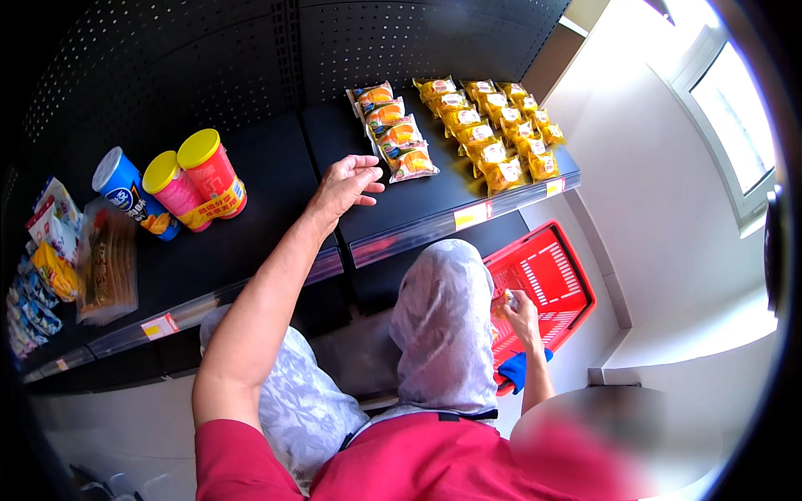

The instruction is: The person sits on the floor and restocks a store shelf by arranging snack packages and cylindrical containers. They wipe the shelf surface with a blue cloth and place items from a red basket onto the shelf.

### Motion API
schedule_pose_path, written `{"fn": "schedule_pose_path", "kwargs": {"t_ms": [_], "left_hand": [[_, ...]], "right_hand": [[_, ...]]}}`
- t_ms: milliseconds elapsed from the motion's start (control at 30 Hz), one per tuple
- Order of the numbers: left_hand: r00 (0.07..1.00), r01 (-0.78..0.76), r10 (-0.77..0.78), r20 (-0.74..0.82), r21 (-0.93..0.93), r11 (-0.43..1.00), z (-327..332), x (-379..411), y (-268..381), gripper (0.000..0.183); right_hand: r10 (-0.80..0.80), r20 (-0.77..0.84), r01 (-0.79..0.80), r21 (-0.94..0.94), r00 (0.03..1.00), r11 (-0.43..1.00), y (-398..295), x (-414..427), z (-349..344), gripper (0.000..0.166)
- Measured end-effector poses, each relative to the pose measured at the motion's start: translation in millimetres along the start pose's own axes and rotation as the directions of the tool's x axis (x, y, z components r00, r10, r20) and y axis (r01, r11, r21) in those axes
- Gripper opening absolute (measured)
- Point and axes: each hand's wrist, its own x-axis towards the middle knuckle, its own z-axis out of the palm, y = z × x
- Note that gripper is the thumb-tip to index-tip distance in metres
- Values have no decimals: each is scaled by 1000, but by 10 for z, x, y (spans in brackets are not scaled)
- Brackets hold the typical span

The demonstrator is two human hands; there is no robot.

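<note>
My left hand, palm down with its fingers apart, is over the black shelf, just left of a row of wrapped orange-and-white snack cakes. Nothing shows in its grasp. Right of those cakes, several yellow-wrapped cakes stand in rows towards the shelf's end. Lower down, my right hand is over the red plastic basket, its fingers closed on a small wrapped snack. My knee hides part of the basket, and what lies in it is hard to make out.
Snack canisters with yellow lids, a blue canister and several bagged snacks stand on the shelf's left part. Price tags line its front edge. A blue cloth touches the basket's near rim. A wall with a window is at the right.
</note>
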Motion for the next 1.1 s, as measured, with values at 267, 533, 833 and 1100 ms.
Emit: {"fn": "schedule_pose_path", "kwargs": {"t_ms": [267,533,833,1100], "left_hand": [[998,41,-40,-42,8,999,-9,84,-88,54],[999,40,-40,0,-27,999,62,137,-83,56],[997,39,-33,67,-92,995,78,120,-110,52],[969,-43,82,232,-168,985,218,-59,77,42]], "right_hand": [[-272,-198,334,450,942,828,-1480,523,-203,23],[-374,36,275,613,927,741,-2486,1408,75,52],[-338,137,121,758,931,641,-2672,1450,236,60],[-383,3,267,713,924,649,-2538,1025,-173,47]]}}
